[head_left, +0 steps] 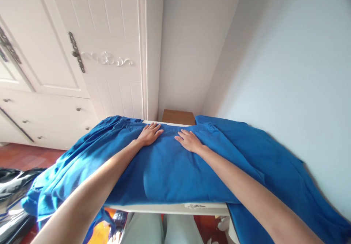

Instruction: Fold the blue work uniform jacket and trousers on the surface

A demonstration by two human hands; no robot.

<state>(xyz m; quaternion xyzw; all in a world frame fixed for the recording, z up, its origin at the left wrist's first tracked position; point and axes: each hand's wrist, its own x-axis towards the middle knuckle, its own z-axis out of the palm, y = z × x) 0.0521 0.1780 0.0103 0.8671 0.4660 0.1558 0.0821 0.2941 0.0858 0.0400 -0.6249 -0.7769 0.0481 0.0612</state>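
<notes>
A blue cloth garment with a gathered waistband lies spread over a narrow white table. Its folds drape off to the left, and more blue fabric hangs over the right end beside the wall. My left hand rests flat on the garment near its far edge, fingers stretched out, a ring on one finger. Flat on the same cloth, a little to the right, lies my right hand with its fingers spread. Neither hand grips anything; smooth fabric shows between them.
A white wardrobe with dark metal handles stands ahead on the left. A pale wall runs close along the right. Beyond the table's far edge is a brown wooden box-like piece. Dark and grey items lie at lower left.
</notes>
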